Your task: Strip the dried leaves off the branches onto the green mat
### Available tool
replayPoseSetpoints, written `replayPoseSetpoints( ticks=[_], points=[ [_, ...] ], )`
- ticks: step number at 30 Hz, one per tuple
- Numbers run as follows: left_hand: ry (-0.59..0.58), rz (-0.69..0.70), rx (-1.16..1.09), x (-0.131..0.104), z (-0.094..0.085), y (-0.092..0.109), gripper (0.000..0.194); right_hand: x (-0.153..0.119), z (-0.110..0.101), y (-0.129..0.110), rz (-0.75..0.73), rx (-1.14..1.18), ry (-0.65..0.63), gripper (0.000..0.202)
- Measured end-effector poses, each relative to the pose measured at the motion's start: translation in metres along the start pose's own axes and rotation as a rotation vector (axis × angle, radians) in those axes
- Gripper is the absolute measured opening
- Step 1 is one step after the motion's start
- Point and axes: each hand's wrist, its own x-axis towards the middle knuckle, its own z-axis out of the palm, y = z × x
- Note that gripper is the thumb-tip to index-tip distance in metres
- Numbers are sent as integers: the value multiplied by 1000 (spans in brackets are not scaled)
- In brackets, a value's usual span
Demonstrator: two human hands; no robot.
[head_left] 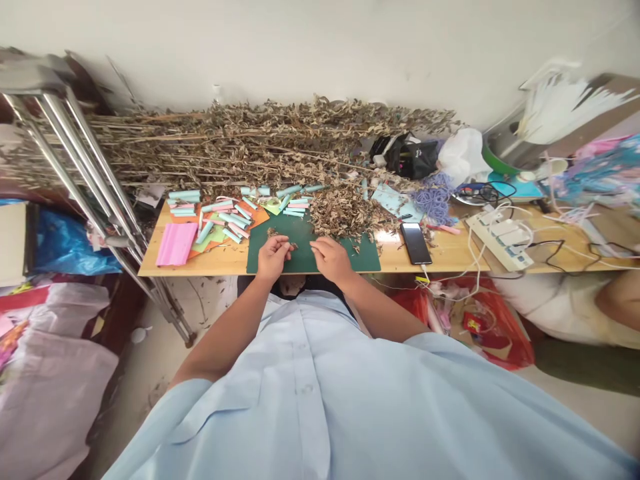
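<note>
Over the green mat (300,233), my left hand (273,257) has its fingers pinched together, with a bit of dried leaf showing at the fingertips. My right hand (331,259) is a short way to the right, its fingers curled and pressed together; whatever they hold, if anything, is too small to tell. A heap of dried leaves (340,208) lies just beyond my right hand, on the mat's far right part. Blue and pink paper rolls (235,219) lie to the left, beside a pink paper stack (177,244).
Long dried stalks (225,147) lie along the wall. A phone (415,243) and a power strip (500,240) are on the wooden table (450,257) at right. Metal crutches (95,160) stand at left. Another person's arm (620,299) shows at far right.
</note>
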Motion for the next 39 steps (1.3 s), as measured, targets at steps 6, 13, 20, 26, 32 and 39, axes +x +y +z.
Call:
replayPoseSetpoints(
  ticks=[6,13,20,26,32,39],
  points=[
    [-28,24,34,-1,0,-3,29,-22,-53,45,304,-291,125,27],
    [-46,24,40,-3,2,-1,26,-33,-61,74,391,-333,-64,23],
    [-33,43,48,-3,2,-5,27,1,-48,58,298,-101,138,26],
    [-30,48,83,-2,1,-8,27,25,-37,35,164,-162,-26,42],
    [-35,40,79,-3,1,-6,26,22,-25,39,190,-209,-88,37],
    [-43,42,72,-3,1,-7,25,33,-36,57,286,-12,147,27]
  ],
)
